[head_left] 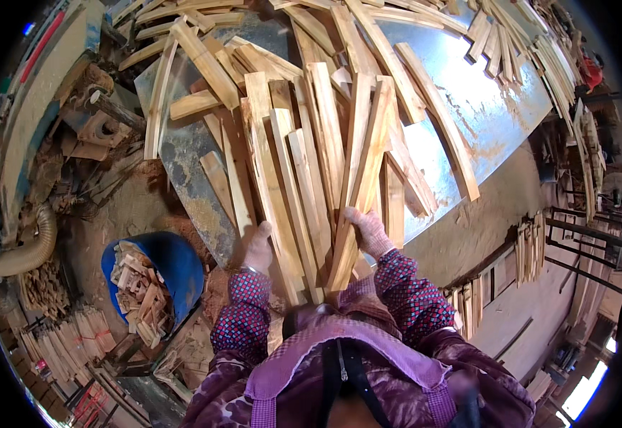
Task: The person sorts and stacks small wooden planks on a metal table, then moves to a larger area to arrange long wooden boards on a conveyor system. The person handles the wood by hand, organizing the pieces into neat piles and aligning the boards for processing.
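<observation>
A loose bundle of long, pale wooden strips (318, 192) lies in front of me, with its near ends close to my body. My left hand (256, 248) is closed on the left edge of the bundle, thumb on top and the other fingers mostly hidden. On the right side, my right hand (371, 232) grips the slanting outer wooden strip (369, 153), with its thumb over the strip's face. Beyond the bundle, more strips cross at several angles on a metal-topped table (496, 128).
A blue bin (191, 274) of wood offcuts (140, 289) stands at lower left, near bundled sticks (75, 339). A ribbed hose (36, 246) curves at far left. One long curved strip (443, 121) lies by the table's right edge. More strips (530, 250) stand stacked at right.
</observation>
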Action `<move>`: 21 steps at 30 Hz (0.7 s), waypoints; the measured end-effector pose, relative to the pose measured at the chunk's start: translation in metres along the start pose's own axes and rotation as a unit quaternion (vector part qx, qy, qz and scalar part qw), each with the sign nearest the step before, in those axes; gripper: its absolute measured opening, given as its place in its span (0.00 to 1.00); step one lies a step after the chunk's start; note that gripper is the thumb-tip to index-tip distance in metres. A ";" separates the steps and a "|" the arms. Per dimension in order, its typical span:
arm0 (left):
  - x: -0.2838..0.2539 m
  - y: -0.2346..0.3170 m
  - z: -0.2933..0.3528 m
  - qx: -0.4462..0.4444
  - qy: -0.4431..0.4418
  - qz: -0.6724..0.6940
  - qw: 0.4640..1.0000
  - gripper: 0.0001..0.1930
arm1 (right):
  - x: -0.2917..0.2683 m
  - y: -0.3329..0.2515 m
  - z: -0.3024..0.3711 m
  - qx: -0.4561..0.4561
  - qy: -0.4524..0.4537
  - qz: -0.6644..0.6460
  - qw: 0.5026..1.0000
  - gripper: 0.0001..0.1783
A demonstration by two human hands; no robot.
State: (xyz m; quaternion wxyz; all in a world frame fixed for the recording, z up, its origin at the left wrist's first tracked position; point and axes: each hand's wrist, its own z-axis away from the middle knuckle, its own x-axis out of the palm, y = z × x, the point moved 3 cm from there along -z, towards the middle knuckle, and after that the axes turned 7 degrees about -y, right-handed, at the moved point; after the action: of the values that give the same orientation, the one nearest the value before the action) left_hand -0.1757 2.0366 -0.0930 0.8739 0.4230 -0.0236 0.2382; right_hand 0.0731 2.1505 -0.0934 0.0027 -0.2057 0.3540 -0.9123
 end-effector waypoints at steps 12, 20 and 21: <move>-0.027 -0.025 0.057 -0.102 -0.062 -0.080 0.990 0.34 | 0.026 0.003 0.036 0.068 -0.066 0.139 0.986 0.41; -0.032 0.063 0.060 0.060 0.042 -0.053 0.996 0.39 | 0.053 -0.106 0.095 -0.108 -0.144 0.096 0.979 0.30; -0.009 0.086 0.065 0.074 0.039 -0.074 0.994 0.39 | 0.046 -0.112 0.107 -0.127 -0.130 0.056 0.982 0.30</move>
State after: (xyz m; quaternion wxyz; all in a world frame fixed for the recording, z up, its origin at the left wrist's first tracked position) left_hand -0.2108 2.0300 0.0088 0.8559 0.4772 0.0589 0.1905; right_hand 0.0874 2.1584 0.0673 0.0740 -0.3010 0.4750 -0.8236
